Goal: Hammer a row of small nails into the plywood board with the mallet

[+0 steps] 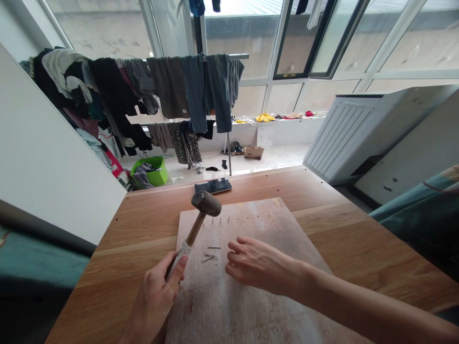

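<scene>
My left hand [158,289] grips the white-wrapped lower handle of a mallet [207,204]; its dark head points up and away over the board. My right hand [251,263] hovers at or just above the wooden board [251,310], its fingers curled in. Whether anything is inside those fingers is hidden. Just left of them lie several loose nails [210,257]. Farther back, a few thin nails [220,220] stand upright in a row, and small dark dots [257,216] carry the line on to the right.
A phone [213,186] lies behind the board on the wooden table [125,253]. Beyond the table stand a laundry rack [201,91] with clothes, a green basin [150,172] and a cardboard box [254,152]. A white appliance [344,129] is at right, a white panel [46,143] at left.
</scene>
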Demonstrator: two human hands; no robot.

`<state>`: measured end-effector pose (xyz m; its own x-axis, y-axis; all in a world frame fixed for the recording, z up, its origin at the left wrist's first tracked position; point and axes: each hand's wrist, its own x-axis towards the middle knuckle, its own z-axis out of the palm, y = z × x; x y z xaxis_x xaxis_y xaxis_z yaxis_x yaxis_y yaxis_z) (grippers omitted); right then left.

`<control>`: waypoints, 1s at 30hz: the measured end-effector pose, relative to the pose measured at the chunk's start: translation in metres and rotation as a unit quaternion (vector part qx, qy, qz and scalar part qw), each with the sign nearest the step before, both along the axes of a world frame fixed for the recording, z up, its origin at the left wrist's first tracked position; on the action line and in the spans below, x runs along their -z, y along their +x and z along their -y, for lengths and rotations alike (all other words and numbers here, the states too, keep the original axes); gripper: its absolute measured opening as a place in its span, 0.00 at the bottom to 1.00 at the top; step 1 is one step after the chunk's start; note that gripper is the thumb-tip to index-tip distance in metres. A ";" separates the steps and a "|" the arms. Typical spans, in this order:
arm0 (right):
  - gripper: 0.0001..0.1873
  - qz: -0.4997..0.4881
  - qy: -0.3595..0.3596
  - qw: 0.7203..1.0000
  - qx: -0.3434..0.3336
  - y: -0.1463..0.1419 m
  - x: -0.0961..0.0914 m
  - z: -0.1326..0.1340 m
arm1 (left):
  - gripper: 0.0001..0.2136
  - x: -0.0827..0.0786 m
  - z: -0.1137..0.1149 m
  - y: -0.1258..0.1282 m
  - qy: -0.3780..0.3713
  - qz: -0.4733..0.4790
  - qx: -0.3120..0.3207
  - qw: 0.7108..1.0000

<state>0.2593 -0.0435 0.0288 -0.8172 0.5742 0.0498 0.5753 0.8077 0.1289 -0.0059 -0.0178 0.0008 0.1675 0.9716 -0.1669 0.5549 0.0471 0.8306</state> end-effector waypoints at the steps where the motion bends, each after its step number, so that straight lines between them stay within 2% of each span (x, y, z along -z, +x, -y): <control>1: 0.08 -0.004 -0.014 1.000 -0.001 0.000 0.001 -0.004 | 0.31 0.001 0.001 -0.001 -0.006 0.005 0.000 1.000; 2: 0.07 -0.024 -0.034 0.999 -0.002 0.002 0.003 -0.009 | 0.32 0.003 0.002 -0.002 -0.010 0.007 -0.001 1.000; 4: 0.07 -0.127 -0.099 0.987 0.028 0.014 0.008 -0.021 | 0.32 0.006 0.003 -0.005 -0.016 0.008 -0.001 1.000; 6: 0.11 -0.263 -0.156 0.947 0.098 0.032 0.016 -0.037 | 0.32 0.010 0.005 -0.008 -0.022 0.011 -0.001 1.000; 9: 0.10 -0.369 -0.146 0.894 0.206 0.058 0.030 -0.061 | 0.31 0.015 0.006 -0.011 -0.033 0.024 0.000 0.999; 12: 0.08 -0.412 -0.122 0.865 0.260 0.069 0.042 -0.076 | 0.31 0.017 0.005 -0.008 -0.046 0.034 -0.001 0.998; 16: 0.10 -0.430 -0.130 0.856 0.257 0.065 0.053 -0.080 | 0.32 0.013 0.006 -0.002 -0.056 0.036 0.002 0.998; 24: 0.08 -0.444 -0.155 0.843 0.259 0.065 0.060 -0.076 | 0.33 0.000 0.008 0.007 -0.057 0.027 0.011 0.998; 30: 0.14 -0.452 -0.167 0.833 0.272 0.063 0.064 -0.075 | 0.30 -0.009 0.001 0.020 -0.011 -0.006 0.063 0.998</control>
